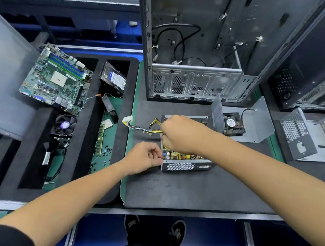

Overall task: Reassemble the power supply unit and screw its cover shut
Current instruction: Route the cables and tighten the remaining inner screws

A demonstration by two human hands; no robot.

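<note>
Our right hand (178, 134) grips the yellow-and-black cable bundle (146, 130) at the open grey metal power supply box (186, 164) mid-mat, while our left hand (144, 158) pinches its near corner. We judge the wiring is being seated; next comes the bent grey metal cover with its black fan (240, 122), lying just behind.

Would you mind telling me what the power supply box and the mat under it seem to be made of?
The power supply box looks like bare sheet metal: grey, slightly shiny, with punched vent holes. The mat seems to be dark foam or rubber: matte, with scuff marks.

Perforated bare-metal power supply housing (185, 166).
</note>
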